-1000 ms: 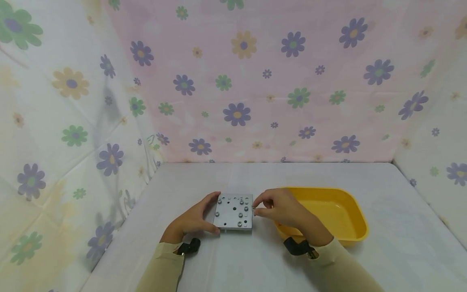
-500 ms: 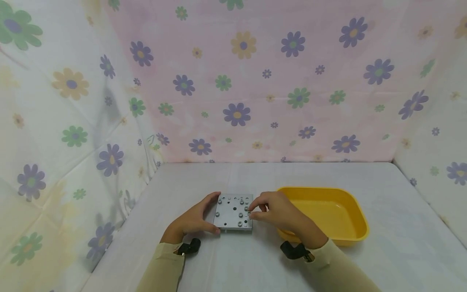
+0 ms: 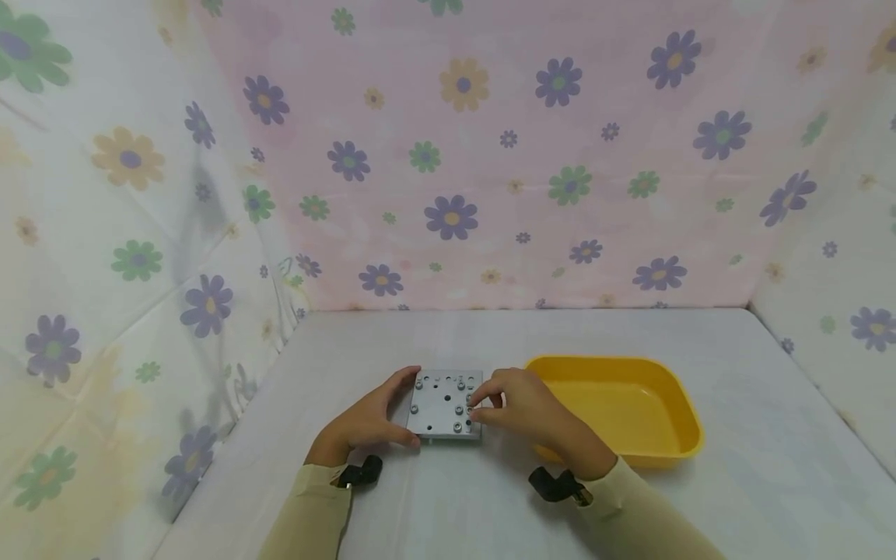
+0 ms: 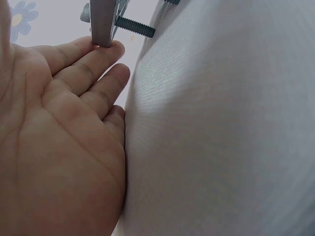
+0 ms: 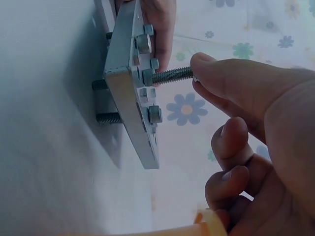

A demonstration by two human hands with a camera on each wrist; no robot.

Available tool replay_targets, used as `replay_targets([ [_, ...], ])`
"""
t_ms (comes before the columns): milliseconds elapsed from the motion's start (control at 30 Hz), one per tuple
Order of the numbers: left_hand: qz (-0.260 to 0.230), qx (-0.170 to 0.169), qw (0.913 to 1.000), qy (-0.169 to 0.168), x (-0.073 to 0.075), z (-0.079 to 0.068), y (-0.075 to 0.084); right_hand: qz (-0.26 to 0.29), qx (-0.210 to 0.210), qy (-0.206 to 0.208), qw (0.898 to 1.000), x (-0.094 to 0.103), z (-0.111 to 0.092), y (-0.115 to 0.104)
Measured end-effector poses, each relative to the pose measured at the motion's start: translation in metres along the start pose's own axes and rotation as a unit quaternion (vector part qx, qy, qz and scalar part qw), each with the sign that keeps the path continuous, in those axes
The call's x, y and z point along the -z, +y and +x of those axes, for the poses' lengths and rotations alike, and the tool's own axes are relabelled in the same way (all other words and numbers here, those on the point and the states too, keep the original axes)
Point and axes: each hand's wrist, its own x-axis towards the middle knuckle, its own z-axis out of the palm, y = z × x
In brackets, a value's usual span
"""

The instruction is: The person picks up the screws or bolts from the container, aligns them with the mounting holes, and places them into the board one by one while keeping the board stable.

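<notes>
A square silver metal plate (image 3: 437, 416) with holes and several socket head screws lies in front of me in the head view. My left hand (image 3: 364, 420) grips its left side, thumb at the near corner and fingertips at the far corner. In the left wrist view, fingertips touch the plate's edge (image 4: 102, 29), and a threaded screw end (image 4: 135, 27) juts from its underside. My right hand (image 3: 532, 408) pinches a screw (image 5: 172, 75) between thumb and index finger, its threaded shank pointing at the plate's top face. The fingers hide the screw's head.
A yellow plastic tub (image 3: 682, 404) stands on the white table (image 3: 448, 498), just right of the plate and partly behind my right forearm. Flower-patterned cloth (image 3: 448, 155) walls off the back and sides.
My right hand has moved left with the screw, from beside the plate's right edge to over its right part. The left hand and the plate have stayed in place.
</notes>
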Motion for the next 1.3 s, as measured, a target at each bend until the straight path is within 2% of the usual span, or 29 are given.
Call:
replay_targets([
  [267,0.008,0.002,1.0000,-0.003,0.0006,0.0008,0.0018,-0.028,-0.003,0.005,1.000,-0.0041,0.0017,-0.0030],
  [500,0.003,0.004,1.0000,-0.004,0.0036,0.0005,0.0023,-0.050,0.011,0.000,0.999,-0.0042,0.0042,-0.0040],
  [700,0.013,0.003,0.9999,0.001,0.0026,0.0002,0.0004,-0.059,0.000,0.000,0.998,-0.0066,0.0043,-0.0041],
  [933,0.000,-0.009,0.9999,-0.005,0.0008,0.0026,-0.0036,-0.058,-0.019,-0.001,0.998,-0.0073,0.0033,-0.0030],
  [1300,-0.004,-0.005,1.0000,-0.008,0.0010,0.0025,0.0001,-0.039,-0.020,0.002,0.999,-0.0064,0.0030,-0.0044],
])
